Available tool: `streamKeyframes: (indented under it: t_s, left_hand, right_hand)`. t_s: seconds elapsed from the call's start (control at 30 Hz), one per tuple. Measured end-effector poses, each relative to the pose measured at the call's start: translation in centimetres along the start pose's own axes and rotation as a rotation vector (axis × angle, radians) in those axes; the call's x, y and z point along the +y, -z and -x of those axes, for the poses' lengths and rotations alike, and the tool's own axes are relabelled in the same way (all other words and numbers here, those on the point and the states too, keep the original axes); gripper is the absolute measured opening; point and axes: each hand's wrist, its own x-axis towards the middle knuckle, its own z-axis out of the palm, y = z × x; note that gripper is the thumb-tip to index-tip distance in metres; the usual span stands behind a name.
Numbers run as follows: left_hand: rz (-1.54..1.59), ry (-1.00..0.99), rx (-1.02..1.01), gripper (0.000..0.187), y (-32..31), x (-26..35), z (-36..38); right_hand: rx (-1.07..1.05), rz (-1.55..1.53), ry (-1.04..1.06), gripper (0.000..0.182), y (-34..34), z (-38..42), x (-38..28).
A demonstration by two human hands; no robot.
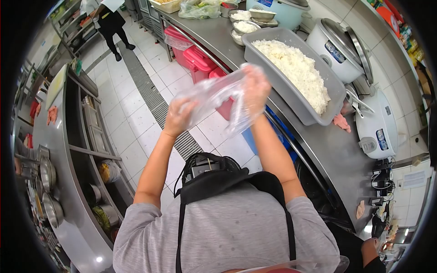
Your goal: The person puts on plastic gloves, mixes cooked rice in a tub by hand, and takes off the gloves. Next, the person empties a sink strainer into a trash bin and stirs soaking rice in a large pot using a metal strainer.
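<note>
Both my hands are raised over the floor, in front of the steel counter's edge. My left hand (179,114) has its fingers closed on thin clear plastic (213,93), which looks like a disposable glove. The plastic stretches across to my right hand (255,91), wraps over it and hangs in a loose fold below. Blur and the plastic covering hide how the right fingers are bent. Nearest to that hand, on the counter, stands a long grey tub (314,116) heaped with cooked white rice (293,68).
Rice cookers (332,50) and metal bowls of rice (245,27) stand along the right-hand counter (314,141). Red lidded bins (199,61) sit beneath it. A steel counter with shelves (68,191) runs along the left. Another person (111,25) stands on the tiled floor ahead, by a drain grate (145,91).
</note>
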Motion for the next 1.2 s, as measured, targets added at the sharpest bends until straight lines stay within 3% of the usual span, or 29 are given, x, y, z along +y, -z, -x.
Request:
streamKeyframes:
  t_s: [0.03,0.07,0.1,0.17,0.2,0.23,0.3,0.33,0.37,0.43,0.47,0.5,0.57,0.6,0.63,0.7,0.77,0.83,0.87,0.9,0.97,1.0,1.03,1.1,1.13,1.17,1.2]
  left_hand:
    - [-0.003,0.157,-0.033,0.032,0.1,-0.5,0.6]
    - [0.274,0.334,-0.051,0.027,-0.2,-1.0,1.0]
    - [0.273,0.334,-0.052,0.027,0.0,-0.7,0.4]
    - [0.920,0.582,-0.030,0.022,0.1,0.8,-1.3]
    - [1.068,0.578,0.023,0.039,-0.9,0.8,-2.1]
    - [1.064,0.580,0.033,0.039,-1.0,1.5,-2.9]
    - [1.457,0.950,-0.024,0.047,-0.4,2.0,-4.4]
    - [1.672,0.942,-0.132,0.040,-0.7,0.9,-4.3]
    - [1.668,0.943,-0.128,0.040,-1.0,0.8,-4.6]
    - [1.225,1.248,-0.130,0.034,-1.7,1.8,-5.6]
    - [1.170,1.160,-0.011,0.027,-2.4,1.6,-5.2]
    - [1.164,1.157,-0.015,0.027,-2.4,2.0,-5.6]
    - [1.060,1.073,0.501,0.024,-2.6,3.2,-6.5]
    - [1.004,1.008,0.611,0.016,-3.1,2.9,-6.6]
    - [1.000,1.005,0.619,0.016,-2.9,2.9,-6.6]
    - [0.762,0.829,0.327,0.012,-2.8,3.2,-6.3]
    - [0.700,0.843,0.265,0.010,-3.5,4.2,-6.4]
    - [0.616,0.559,0.242,0.009,-3.8,4.9,-6.7]
    - [0.610,0.611,0.205,0.018,-3.8,5.1,-6.9]
    - [0.611,0.606,0.206,0.018,-3.6,5.1,-6.8]
    - [0.880,0.475,0.000,0.024,-2.7,4.6,-6.4]
    - [1.173,0.561,0.034,0.031,-2.5,4.3,-5.9]
    - [1.175,0.565,0.040,0.031,-2.4,3.6,-5.5]
    - [1.451,0.866,-0.001,0.028,-2.1,1.6,-5.7]
    - [1.417,0.995,-0.007,0.028,-2.8,1.6,-5.9]
    - [1.409,0.999,0.003,0.028,-3.2,1.7,-6.0]
    - [1.646,1.137,0.073,0.031,-2.7,2.3,-7.0]
  right_hand:
    - [-0.008,-0.249,-0.113,0.015,0.5,-0.9,-0.5]
    - [-0.081,-0.150,-0.161,0.015,1.2,-1.9,-0.2]
    - [-0.152,-0.049,-0.213,0.015,1.6,-2.6,0.2]
    - [-0.192,-0.081,-0.208,0.014,1.5,-2.7,1.1]
    - [-0.237,-0.117,-0.187,0.014,1.3,-2.8,1.4]
    - [-0.248,-0.118,-0.185,0.014,1.3,-2.9,1.7]
    - [-0.267,-0.219,-0.176,0.013,1.1,-3.0,2.3]
    - [-0.202,-0.360,-0.307,0.015,0.8,-3.0,2.8]
    - [-0.206,-0.364,-0.308,0.015,1.1,-3.3,3.1]
    - [-0.339,-0.129,-0.395,0.019,2.4,-4.1,2.8]
    - [-0.401,-0.037,-0.379,0.029,2.9,-4.7,2.5]
    - [-0.398,-0.043,-0.378,0.029,3.6,-5.2,3.7]
    - [0.001,0.379,0.043,0.040,4.8,-6.1,7.3]
    - [0.043,0.192,-0.009,0.052,4.9,-5.7,6.1]
    - [0.037,0.187,-0.006,0.052,4.5,-4.5,4.0]
    - [-0.251,0.324,0.141,0.054,2.2,-1.2,-0.5]
    - [-0.515,0.438,0.464,0.051,0.0,1.9,-2.4]
    - [-0.476,0.491,0.538,0.040,-1.4,3.0,-2.0]
    - [-0.556,0.367,0.367,0.028,-1.5,2.7,-1.6]
    - [-0.553,0.367,0.371,0.028,-1.2,2.6,-1.2]
    - [-0.543,0.339,0.362,0.018,-0.2,2.0,-0.5]
    - [-0.534,0.345,0.305,0.014,0.1,2.1,-0.7]
    - [-0.541,0.347,0.305,0.014,0.1,2.3,-0.7]
    - [-0.429,0.359,0.753,0.021,-0.4,2.5,-0.6]
    - [-0.439,0.350,0.753,0.021,-0.8,3.0,-0.6]
    - [-0.534,0.303,0.784,0.020,-1.3,3.7,-0.5]
    - [-0.626,0.256,0.818,0.018,-1.6,4.2,-0.5]
